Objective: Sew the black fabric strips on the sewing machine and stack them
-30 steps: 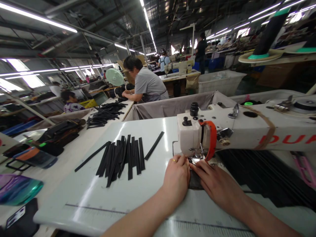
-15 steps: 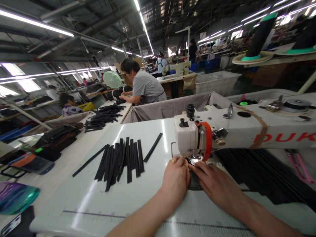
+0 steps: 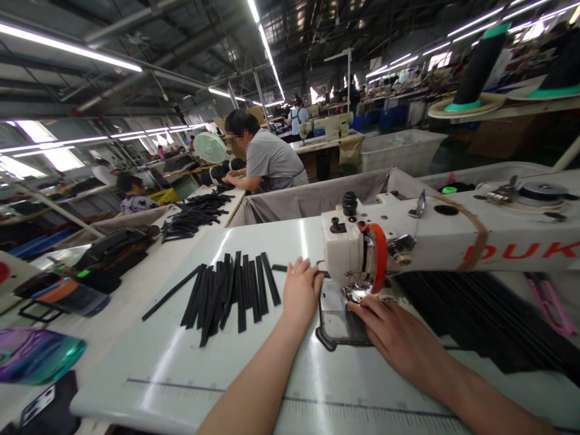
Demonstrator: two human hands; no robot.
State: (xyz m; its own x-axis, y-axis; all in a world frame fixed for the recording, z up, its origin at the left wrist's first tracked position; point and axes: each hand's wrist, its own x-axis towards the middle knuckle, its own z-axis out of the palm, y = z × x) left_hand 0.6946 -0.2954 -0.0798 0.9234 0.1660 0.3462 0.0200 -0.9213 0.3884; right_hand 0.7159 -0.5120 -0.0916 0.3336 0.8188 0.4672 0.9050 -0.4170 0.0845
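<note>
My left hand (image 3: 299,295) lies on the pale table top left of the sewing machine head (image 3: 342,248). Its fingers are over a narrow black strip (image 3: 280,267), which sticks out on both sides of them. My right hand (image 3: 392,323) rests at the metal needle plate (image 3: 342,323), fingers drawn together just in front of the presser foot (image 3: 357,294). Whatever is under those fingertips is hidden. To the left, several black strips (image 3: 222,296) lie in a loose fan on the table.
Long black pieces (image 3: 489,320) lie under the machine arm, beside pink-handled scissors (image 3: 550,305). At left are a phone (image 3: 48,405) and a purple-teal object (image 3: 40,356). A co-worker in a grey shirt (image 3: 274,160) leans over a side table, near another strip heap (image 3: 197,211). A cloth-lined bin (image 3: 312,202) stands behind.
My left hand has moved left from the needle area onto a strip, which now lies nearly level, and the needle plate is uncovered. My right hand has stayed by the presser foot.
</note>
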